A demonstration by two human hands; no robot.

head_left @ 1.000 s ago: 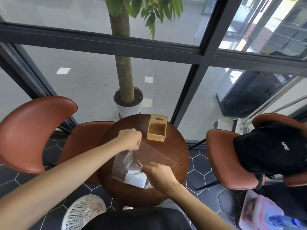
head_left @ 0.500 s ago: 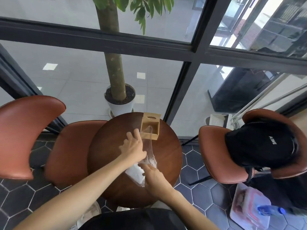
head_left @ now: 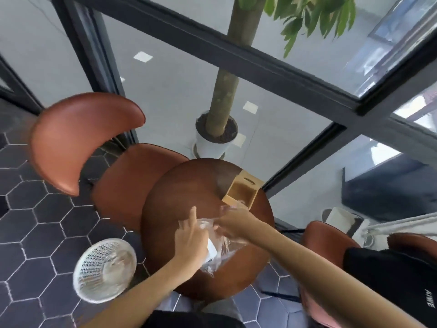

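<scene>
1. Hands meet over the near half of the round wooden desk (head_left: 179, 192). The left hand (head_left: 189, 240) comes in from the lower left and the right hand (head_left: 233, 224) from the lower right.
2. A clear plastic bag (head_left: 221, 254) is stretched and crumpled between them, just above the desk top, with a white packet (head_left: 212, 250) showing inside it.
3. The left hand grips the bag's near side. Its fingers are curled into the plastic, except one that sticks out straight toward the far edge of the desk.
4. The right hand touches the bag's upper end. Blur hides its fingertips, so I cannot tell whether they are clenched on the plastic or only resting against it.
5. A small open wooden box (head_left: 243, 194) stands at the desk's far right edge, just beyond the right hand. It is close enough that the blurred fingertips overlap its near rim.
6. A brown chair (head_left: 80, 140) stands to the left, with its seat pushed against the desk.
7. A white mesh basket (head_left: 104, 271) stands on the dark hexagon-tiled floor (head_left: 35, 221), just beside the desk and under the left forearm.
8. A second brown chair (head_left: 324, 235) stands to the right, with a black backpack (head_left: 390, 275) beside it.
9. A potted tree (head_left: 212, 145) stands beyond the desk, behind the glass and its dark window frame (head_left: 260, 60).
</scene>
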